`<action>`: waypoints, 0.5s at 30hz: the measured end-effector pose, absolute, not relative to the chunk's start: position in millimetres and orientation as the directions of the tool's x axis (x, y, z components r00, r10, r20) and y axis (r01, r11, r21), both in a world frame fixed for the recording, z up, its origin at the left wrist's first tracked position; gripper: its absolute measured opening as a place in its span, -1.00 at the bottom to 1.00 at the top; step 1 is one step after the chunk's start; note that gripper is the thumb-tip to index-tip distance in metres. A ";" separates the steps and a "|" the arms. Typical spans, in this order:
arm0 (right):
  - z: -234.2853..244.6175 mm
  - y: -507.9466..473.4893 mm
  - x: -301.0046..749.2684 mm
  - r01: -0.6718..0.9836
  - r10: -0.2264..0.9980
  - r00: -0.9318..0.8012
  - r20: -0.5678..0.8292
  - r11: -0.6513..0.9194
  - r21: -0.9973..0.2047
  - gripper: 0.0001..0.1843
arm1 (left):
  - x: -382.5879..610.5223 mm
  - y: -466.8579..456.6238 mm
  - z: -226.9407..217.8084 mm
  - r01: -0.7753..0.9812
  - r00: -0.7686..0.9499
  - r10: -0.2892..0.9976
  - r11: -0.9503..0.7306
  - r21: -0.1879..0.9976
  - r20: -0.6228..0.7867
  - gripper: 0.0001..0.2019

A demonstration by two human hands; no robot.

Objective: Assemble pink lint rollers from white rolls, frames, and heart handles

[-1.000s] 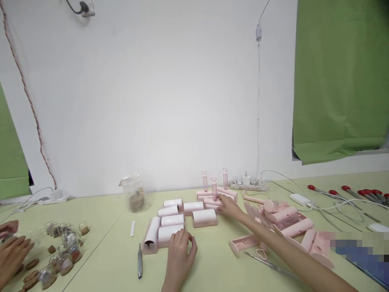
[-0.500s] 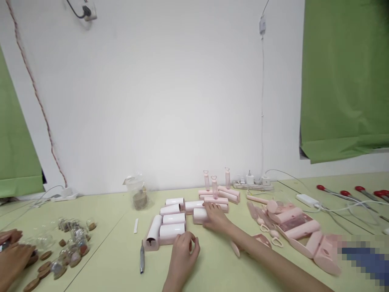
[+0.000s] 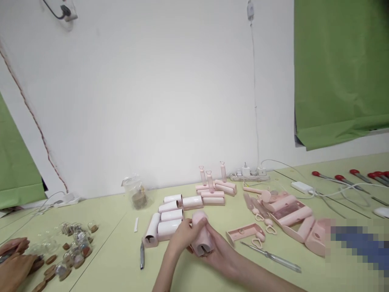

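Observation:
Both my hands hold one pink lint-roller case [image 3: 201, 235] just above the pale green table [image 3: 109, 259]. My right hand [image 3: 217, 253] cups it from below and the right. My left hand [image 3: 180, 235] grips its left side with fingers curled. Behind my hands lie several white-and-pink roller cases [image 3: 169, 221] in rows, and further back pink handles [image 3: 209, 182] stand upright on a small stack.
A screwdriver [image 3: 272, 256] and an open pink tray [image 3: 244, 234] lie to the right, beside a pile of pink parts [image 3: 293, 217]. A small metal tool [image 3: 141, 255] lies on the left. Another person's hands [image 3: 13, 259] work among small glass bottles [image 3: 73, 247] and corks at far left.
My right hand picked a pink case from the rows and brought it toward me. My left hand left the table and closed on the same case.

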State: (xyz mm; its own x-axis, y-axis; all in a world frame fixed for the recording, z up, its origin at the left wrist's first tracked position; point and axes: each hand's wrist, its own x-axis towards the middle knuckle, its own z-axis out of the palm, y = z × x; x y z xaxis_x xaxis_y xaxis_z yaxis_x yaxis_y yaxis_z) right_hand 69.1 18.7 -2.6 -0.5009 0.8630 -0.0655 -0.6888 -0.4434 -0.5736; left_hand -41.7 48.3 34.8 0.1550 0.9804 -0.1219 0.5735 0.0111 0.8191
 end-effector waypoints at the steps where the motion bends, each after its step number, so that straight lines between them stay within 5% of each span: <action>1: -6.8 14.2 68.9 -0.719 0.852 -0.516 -0.085 -0.485 -0.498 -0.58 | -42.3 48.1 37.5 0.595 0.160 0.978 0.012 0.804 -0.133 -0.43; 6: -23.8 7.5 76.3 -0.711 0.759 -0.645 -0.091 -0.639 -0.295 -0.50 | -42.3 46.8 46.3 0.664 0.167 0.970 0.023 0.747 -0.178 -0.63; 15: -26.2 8.7 79.2 -0.728 0.767 -0.632 -0.112 -0.637 -0.254 -0.42 | -48.5 51.2 67.3 0.591 0.161 0.986 -0.059 0.804 -0.046 -0.72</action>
